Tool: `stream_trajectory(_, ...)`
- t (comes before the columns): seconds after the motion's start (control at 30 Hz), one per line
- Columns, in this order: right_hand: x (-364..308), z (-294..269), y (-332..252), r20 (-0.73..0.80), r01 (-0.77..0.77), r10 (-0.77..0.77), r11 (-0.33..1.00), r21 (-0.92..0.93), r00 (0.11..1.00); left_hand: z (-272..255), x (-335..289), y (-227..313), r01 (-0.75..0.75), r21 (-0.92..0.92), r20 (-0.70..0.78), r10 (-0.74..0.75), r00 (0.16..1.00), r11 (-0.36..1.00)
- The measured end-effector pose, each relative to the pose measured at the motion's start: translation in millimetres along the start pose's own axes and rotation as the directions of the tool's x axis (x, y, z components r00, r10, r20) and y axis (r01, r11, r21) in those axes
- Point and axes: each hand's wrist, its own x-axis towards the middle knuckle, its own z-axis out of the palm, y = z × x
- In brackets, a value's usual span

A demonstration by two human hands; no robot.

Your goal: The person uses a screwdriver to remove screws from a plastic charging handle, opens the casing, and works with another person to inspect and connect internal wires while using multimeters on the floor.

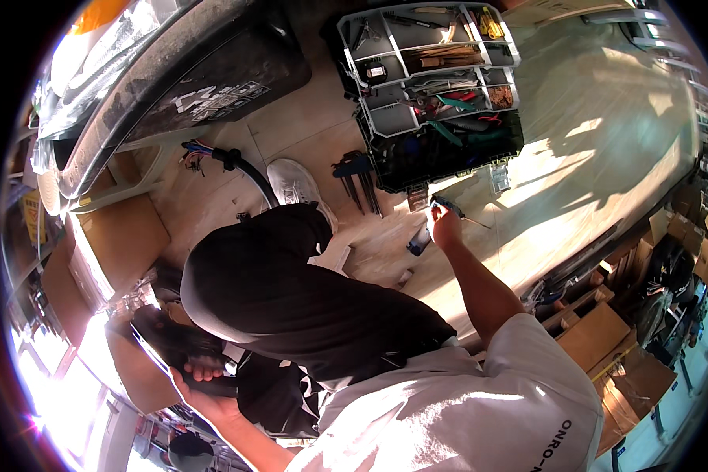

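My right hand (445,228) is closed round the dark blue-green handle of a screwdriver (473,223), its thin shaft pointing to the right, just above the floor. Close by on the floor lies a small blue and grey item (420,240). Beyond that hand stands an open toolbox (389,119), its trays filled with pliers, cable ties and other hand tools. At lower left, my left hand (209,400) is closed about a dark black piece (169,334). Shadow and my leg partly hide that piece, so its kind is unclear.
A hex key set (358,179) lies left of the toolbox, near my white shoe (293,185). A thick black cable (248,169) ends in loose coloured wires. A large black curved panel (189,86) stands at upper left. Cardboard boxes (598,334) line the right side.
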Motion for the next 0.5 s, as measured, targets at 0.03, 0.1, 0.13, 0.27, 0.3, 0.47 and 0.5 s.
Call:
stream_trajectory(0.03, 0.2, -10.2, -12.4, 0.004, 0.011, -0.011, 0.996, 0.085, 1.0, -0.9, -1.0, -0.1, 0.004, -0.01, 0.014, -0.004, 1.0, 1.0)
stream_trajectory(0.1, 1.8, -15.7, -20.8, -0.018, 0.014, -0.011, 0.981, 0.195, 1.0, -2.3, 0.3, -0.3, 0.019, -0.022, 0.048, -0.018, 0.999, 1.0)
stream_trajectory(0.13, 1.8, -18.8, -26.1, -0.027, 0.018, -0.012, 0.968, 0.249, 1.0, -3.7, 1.0, -0.7, 0.018, -0.026, 0.061, -0.017, 0.998, 0.999)
stream_trajectory(0.27, 1.8, -33.8, -43.2, -0.236, 0.012, 0.037, 0.979, 0.203, 0.971, -5.3, 0.9, -2.8, 0.014, -0.039, 0.092, -0.01, 0.996, 0.999)
stream_trajectory(0.3, 5.8, -40.1, -46.2, -0.234, -0.008, 0.073, 0.964, 0.266, 0.97, -5.2, 0.2, -3.6, 0.012, -0.044, 0.094, -0.007, 0.996, 0.999)
stream_trajectory(0.47, 62.3, -77.6, -91.7, -0.545, 0.091, -0.083, 0.996, -0.012, 0.834, -21.5, -5.2, -0.2, -0.026, -0.033, 0.068, 0.029, 0.997, 0.999)
stream_trajectory(0.5, 76.7, -83.3, -99.4, -0.576, 0.104, -0.106, 0.994, -0.037, 0.81, -25.4, -6.7, -0.1, -0.042, -0.044, 0.06, 0.045, 0.997, 0.998)
